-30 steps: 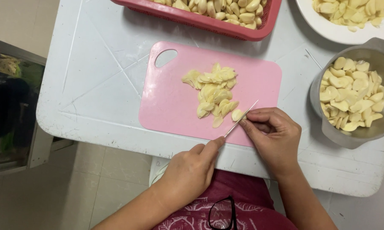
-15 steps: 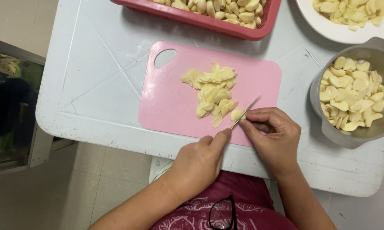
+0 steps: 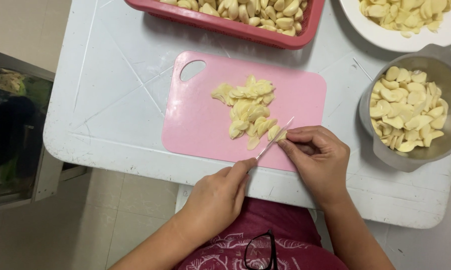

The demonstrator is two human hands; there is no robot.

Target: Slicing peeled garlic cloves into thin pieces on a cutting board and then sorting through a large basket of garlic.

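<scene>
Gripping the handle of a small thin-bladed knife, the left hand is curled closed with its forefinger stretched along the back of the blade, which slants up and away toward the right hand. The right hand's fingers are pressed together, pinching a pale yellow peeled garlic clove against the pink rectangular plastic cutting board, with the blade touching that clove. Just beyond both hands lies a heap of pale sliced garlic pieces on the board; a round grey metal pot of cloves stands to the right of the right hand, and a red plastic basket of cloves sits farther beyond the board.
</scene>
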